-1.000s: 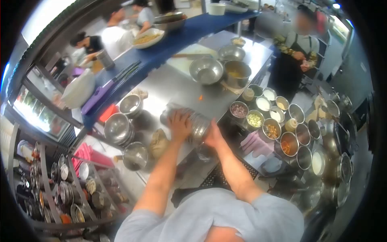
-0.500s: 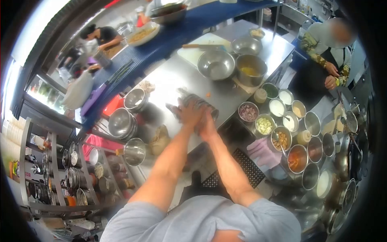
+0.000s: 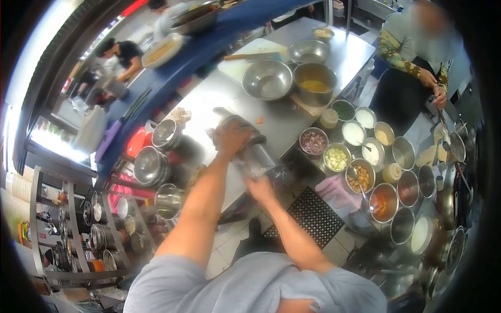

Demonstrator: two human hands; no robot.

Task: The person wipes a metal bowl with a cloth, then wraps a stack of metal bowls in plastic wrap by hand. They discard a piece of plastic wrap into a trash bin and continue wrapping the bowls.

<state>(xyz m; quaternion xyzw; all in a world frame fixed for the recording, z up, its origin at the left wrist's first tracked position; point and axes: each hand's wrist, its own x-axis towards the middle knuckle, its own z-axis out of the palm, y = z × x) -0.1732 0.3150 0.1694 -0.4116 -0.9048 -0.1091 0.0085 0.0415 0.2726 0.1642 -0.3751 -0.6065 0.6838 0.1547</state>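
A steel worktop (image 3: 287,122) slants across the room, its left part whitened by glare, below a raised blue shelf (image 3: 211,48). A metal rack (image 3: 86,274) stands lower left. A perforated black mat (image 3: 315,216) covers pale floor tiles (image 3: 223,251).

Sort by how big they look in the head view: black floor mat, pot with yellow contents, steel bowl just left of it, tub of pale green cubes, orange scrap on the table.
1. Black floor mat
2. Steel bowl and pot: too close to rank
3. Tub of pale green cubes
4. Orange scrap
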